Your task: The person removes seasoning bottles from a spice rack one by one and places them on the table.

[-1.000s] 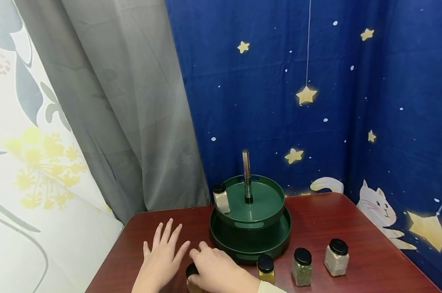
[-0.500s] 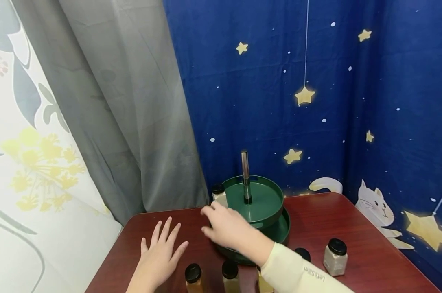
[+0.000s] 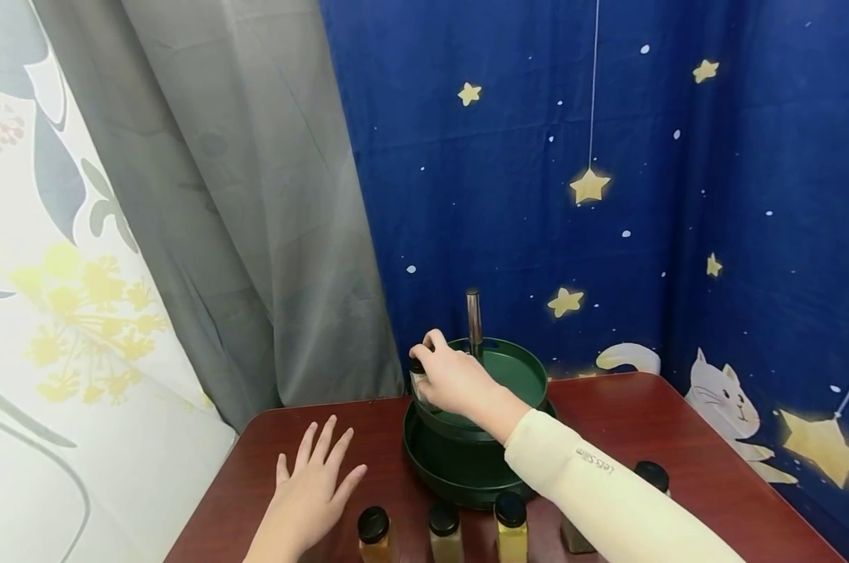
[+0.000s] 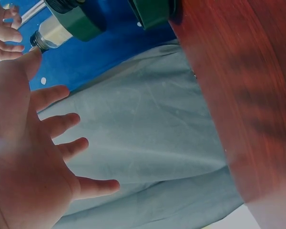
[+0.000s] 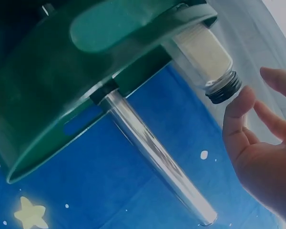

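Note:
A jar of pale powder with a black lid [image 5: 203,56] stands on the upper tier of a green two-tier tray [image 3: 512,375], at its left edge. My right hand [image 3: 453,381] reaches over that tier, fingers bent about the lid. In the right wrist view a fingertip [image 5: 243,99] comes very close to the lid; contact is not certain, and no grip shows. My left hand [image 3: 306,489] is spread over the left part of the table, fingers straight, holding nothing. In the left wrist view its palm [image 4: 31,157] faces the camera.
A metal post [image 3: 474,317] rises from the tray's middle. Along the front of the red-brown table [image 3: 368,446] stand an orange-filled jar [image 3: 375,536], a dull green one [image 3: 445,532], a yellow one [image 3: 512,532] and others partly behind my right sleeve [image 3: 586,477]. Curtains hang behind.
My right hand has let go of a front jar beside my left hand and moved up and away to the jar on the upper tier. The left hand has stayed nearly still.

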Motion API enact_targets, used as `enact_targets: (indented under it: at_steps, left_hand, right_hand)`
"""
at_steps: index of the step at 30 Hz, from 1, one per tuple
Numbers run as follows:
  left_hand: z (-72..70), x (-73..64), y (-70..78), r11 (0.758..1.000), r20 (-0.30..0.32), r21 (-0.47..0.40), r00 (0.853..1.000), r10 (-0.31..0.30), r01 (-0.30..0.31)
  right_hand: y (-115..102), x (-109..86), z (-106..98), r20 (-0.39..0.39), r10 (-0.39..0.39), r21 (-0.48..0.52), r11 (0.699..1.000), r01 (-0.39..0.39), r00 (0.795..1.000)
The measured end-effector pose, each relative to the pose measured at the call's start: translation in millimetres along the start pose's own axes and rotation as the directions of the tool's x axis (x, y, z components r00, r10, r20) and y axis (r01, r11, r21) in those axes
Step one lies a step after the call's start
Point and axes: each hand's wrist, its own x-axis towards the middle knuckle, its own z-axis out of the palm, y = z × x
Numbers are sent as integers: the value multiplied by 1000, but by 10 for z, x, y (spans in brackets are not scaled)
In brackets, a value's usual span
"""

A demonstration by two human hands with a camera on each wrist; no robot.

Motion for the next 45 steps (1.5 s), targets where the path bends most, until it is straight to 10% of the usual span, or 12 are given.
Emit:
enact_targets:
  at_steps: [18,45]
  left_hand:
    - [18,13,-25,1000,2,-6,1000,-11,11]
    - [55,-49,-61,998,31,-50,999,-31,32]
  right_hand:
    - [32,-3,149,142,27,-67,998,-17,989]
    - [372,-380,17,-63,35,-142,989,-44,997]
